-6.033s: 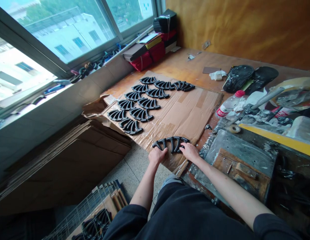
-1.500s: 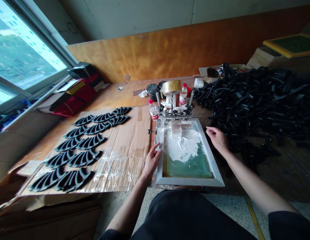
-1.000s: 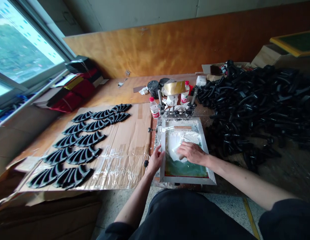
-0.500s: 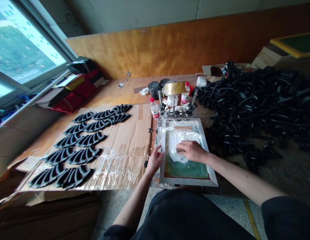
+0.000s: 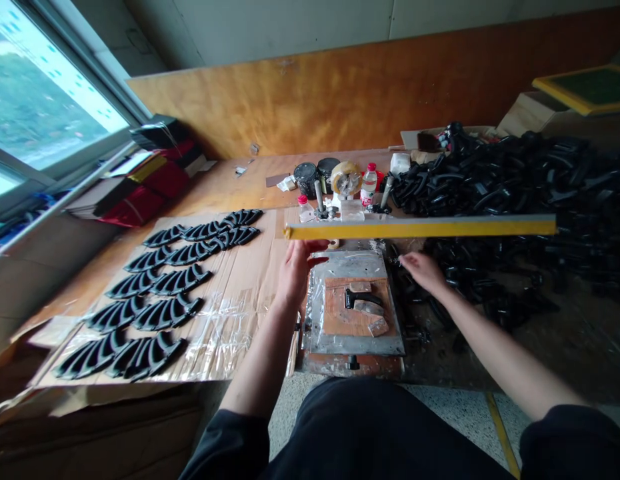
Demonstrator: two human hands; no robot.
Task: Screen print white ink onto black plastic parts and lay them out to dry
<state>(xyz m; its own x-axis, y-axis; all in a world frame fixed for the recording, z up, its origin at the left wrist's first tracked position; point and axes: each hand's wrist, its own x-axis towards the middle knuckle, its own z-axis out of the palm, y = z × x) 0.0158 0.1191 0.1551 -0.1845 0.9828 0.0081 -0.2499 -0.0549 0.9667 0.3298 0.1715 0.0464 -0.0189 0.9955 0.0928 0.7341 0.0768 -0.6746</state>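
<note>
A printing screen frame (image 5: 420, 228) is raised and seen nearly edge-on, as a long yellow and silver bar. My left hand (image 5: 293, 273) is just under its left end, thumb and fingers apart, fingertips at its lower edge. Below the frame, a curved black plastic part (image 5: 365, 295) rests among small blocks on a brown board (image 5: 335, 320), fixed on a grey metal plate (image 5: 330, 345). My right hand (image 5: 424, 272) is right of the plate, beside the pile of black parts (image 5: 495, 180), fingers pinched together; what they hold is too small to make out.
Rows of black parts (image 5: 163, 293) lie on a cardboard sheet (image 5: 255, 287) to the left. Behind the plate stand metal posts (image 5: 319, 195), a tape roll (image 5: 346, 179), bottles (image 5: 369, 185) and dark tubs (image 5: 306, 180). Another yellow-edged screen (image 5: 585, 90) sits at the back right.
The screen frame has swung up off the plate, uncovering the board and black part. My right hand has left the white ink and moved right; my left hand has risen with the frame.
</note>
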